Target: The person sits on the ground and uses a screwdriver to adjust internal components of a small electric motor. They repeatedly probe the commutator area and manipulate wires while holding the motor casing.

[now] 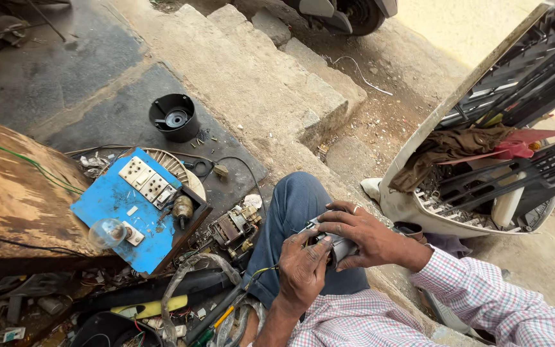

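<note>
— Two hands meet over one knee here; what do they grip?
— The left hand [303,266] and the right hand [362,234] both clasp a small dark gadget [336,247], held just above the blue trouser leg [293,218]. The left fingers curl round its near end, the right palm covers the far side, a ring on one finger. What kind of gadget it is cannot be told; most of it is hidden.

— And the sleeves?
— Checked shirt [483,292], pink and white, on both arms.

— What lies to the seated person's left?
— A blue board [107,202] carrying white sockets [144,180] and a clear light bulb [106,232], resting on an open box. Just beside it, near the knee, a small motor with copper windings [231,226]. Wires, tools and a yellow-handled screwdriver [224,317] litter the ground below.

— Farther off?
— A black round pot [175,117] on the dark slab, well apart from the hands. Stone steps [277,71] run past it, a scooter wheel [361,14] at the top.

— On the right?
— A white plastic casing [419,144] tipped on its side, brown cloth [448,149] and a red blade inside, black grilles leaning against it
</note>
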`<state>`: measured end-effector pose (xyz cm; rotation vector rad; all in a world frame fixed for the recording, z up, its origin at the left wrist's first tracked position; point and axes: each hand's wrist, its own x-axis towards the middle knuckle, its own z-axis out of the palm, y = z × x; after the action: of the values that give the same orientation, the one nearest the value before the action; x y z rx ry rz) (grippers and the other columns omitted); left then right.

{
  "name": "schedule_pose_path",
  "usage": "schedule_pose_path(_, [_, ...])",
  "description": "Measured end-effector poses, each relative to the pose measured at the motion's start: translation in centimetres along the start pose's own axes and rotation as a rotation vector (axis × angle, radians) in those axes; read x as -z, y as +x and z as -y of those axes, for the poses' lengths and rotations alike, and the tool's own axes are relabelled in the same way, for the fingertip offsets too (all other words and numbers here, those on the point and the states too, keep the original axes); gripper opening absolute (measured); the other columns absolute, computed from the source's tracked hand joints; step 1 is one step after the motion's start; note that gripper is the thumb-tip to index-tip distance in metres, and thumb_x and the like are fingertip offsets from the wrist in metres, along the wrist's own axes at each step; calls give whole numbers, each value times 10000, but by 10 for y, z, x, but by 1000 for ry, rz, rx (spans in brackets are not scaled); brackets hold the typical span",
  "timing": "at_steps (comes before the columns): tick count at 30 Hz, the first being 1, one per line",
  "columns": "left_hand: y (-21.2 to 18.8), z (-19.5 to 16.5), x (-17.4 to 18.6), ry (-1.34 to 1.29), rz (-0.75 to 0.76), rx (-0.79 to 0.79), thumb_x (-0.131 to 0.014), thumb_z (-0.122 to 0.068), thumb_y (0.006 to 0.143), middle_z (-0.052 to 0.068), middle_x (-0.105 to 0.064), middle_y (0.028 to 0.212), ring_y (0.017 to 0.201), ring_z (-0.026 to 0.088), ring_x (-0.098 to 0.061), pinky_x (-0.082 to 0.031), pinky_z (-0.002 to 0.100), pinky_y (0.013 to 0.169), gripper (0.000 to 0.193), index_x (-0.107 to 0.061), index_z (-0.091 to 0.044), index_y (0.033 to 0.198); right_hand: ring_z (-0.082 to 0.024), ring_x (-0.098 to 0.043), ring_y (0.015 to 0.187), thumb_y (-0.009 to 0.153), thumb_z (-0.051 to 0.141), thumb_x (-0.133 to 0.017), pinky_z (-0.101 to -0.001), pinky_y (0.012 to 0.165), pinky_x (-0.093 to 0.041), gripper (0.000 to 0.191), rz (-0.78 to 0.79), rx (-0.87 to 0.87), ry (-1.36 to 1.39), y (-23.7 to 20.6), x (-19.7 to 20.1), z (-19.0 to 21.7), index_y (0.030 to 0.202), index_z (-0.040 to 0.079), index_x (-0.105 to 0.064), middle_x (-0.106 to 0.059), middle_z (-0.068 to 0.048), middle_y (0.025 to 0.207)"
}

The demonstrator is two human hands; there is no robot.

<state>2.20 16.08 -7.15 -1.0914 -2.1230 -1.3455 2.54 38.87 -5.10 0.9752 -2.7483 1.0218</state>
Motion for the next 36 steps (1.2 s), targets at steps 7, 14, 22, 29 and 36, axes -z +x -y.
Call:
schedule_pose_path(7, [2,5,0,10,20,18,-784,-28,891,106,-747,978,1161,323,-654,-507,472,972,360,-682,-54,1235,-410,-461,1377,622,514,-929,-548,1076,-414,962,45,3,60,8,2,-6,1418,135,-546,-565,-134,1427])
schedule_pose_path(14, [3,8,3,9,39,-38,-761,0,873,96,-753,1005,1167,322,-650,-484,481,982,414,-674,-75,1271,-406,-476,1360,583,521,-939,-547,1056,-416,972,69,-23,48,12,2,-7,1390,129,-566,-581,-126,1405])
schedule_pose_path(22, [1,7,-2,47,35,-44,-762,-14,898,96,-756,1047,1198,305,-646,-492,495,1017,406,-656,-84,1284,-409,-489,1347,605,554,-927,-555,1054,-433,965,36,33,57,15,3,-10,1389,123,-563,-599,-134,1393])
schedule_pose_path(29, [-7,13,-4,18,12,-39,-729,-41,931,93,-747,1077,1229,322,-653,-494,510,992,408,-646,-113,1325,-421,-513,1342,696,467,-827,-557,1103,-395,770,7,48,68,18,1,-10,1326,81,-610,-623,-148,1368])
schedule_pose_path(36, [-29,21,-10,9,20,37,-721,-112,992,37,-742,1236,1368,269,-597,-484,488,1150,431,-603,-168,1402,-385,-570,1340,774,396,-758,-516,1192,-434,571,-55,18,129,27,-15,-13,1233,65,-677,-679,-136,1309])
